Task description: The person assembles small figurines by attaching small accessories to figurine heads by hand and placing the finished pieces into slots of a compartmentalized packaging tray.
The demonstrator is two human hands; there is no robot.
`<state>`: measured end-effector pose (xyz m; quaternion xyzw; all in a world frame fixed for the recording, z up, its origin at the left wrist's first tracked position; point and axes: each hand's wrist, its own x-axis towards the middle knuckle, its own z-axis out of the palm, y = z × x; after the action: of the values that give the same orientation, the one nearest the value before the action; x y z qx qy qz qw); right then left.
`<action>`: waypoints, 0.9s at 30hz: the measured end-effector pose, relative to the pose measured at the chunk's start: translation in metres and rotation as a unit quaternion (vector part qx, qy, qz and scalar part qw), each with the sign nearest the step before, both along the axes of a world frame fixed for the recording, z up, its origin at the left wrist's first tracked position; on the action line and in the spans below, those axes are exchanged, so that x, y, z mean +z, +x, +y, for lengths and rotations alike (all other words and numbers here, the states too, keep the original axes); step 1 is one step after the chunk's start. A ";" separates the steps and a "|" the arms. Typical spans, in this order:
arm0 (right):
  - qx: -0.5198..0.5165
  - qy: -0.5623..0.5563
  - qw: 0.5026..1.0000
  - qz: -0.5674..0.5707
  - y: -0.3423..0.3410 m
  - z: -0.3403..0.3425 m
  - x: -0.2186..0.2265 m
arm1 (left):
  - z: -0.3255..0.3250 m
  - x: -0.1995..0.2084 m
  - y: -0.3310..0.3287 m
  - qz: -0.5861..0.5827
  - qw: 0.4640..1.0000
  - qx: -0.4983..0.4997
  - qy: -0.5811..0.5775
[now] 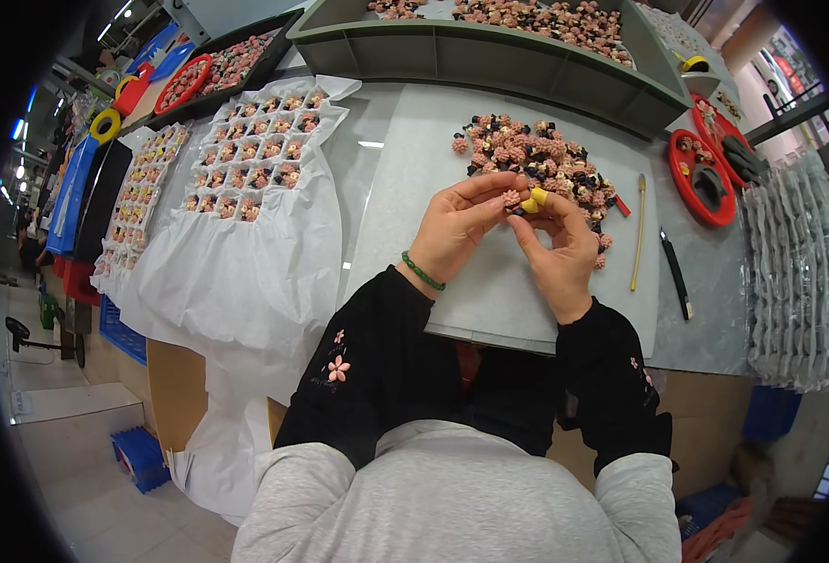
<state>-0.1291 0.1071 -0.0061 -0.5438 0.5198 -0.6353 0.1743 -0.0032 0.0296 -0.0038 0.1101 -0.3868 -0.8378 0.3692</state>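
Note:
My left hand (457, 228) pinches a small pink-and-dark figurine (512, 199) between thumb and fingertips, above the white work sheet (400, 188). Close against it from the other side is my right hand (565, 258), its thumb and index finger bent in on the figurine's lower side. Yellow coverings (537, 196) show at the right fingertips. Just beyond both hands lies a loose pile of similar pink, dark and cream figurines (546, 148). Part of the held figurine is hidden by my fingers.
A large grey-green bin (490, 61) of figurines stands at the back. White compartment trays (269, 141) hold figurines on the left. To the right lie a thin yellow stick (639, 235), a black pen-like tool (675, 274), red round dishes (703, 192) and stacked clear trays (795, 272).

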 end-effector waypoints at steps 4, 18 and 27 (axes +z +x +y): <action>0.012 -0.029 0.999 -0.007 0.001 0.000 0.002 | -0.002 0.000 0.001 -0.020 0.998 0.041 -0.046; -0.002 0.048 0.998 0.027 -0.004 0.005 -0.001 | -0.004 -0.014 0.001 -0.433 0.633 0.513 -0.386; 0.049 0.144 0.984 0.098 0.015 -0.003 0.017 | 0.001 0.013 0.030 -0.258 0.882 0.389 -0.071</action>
<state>-0.1138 0.1043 0.0106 -0.5971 0.5932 -0.4885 0.2301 0.0271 0.0306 0.0095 0.4373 -0.4531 -0.5390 0.5594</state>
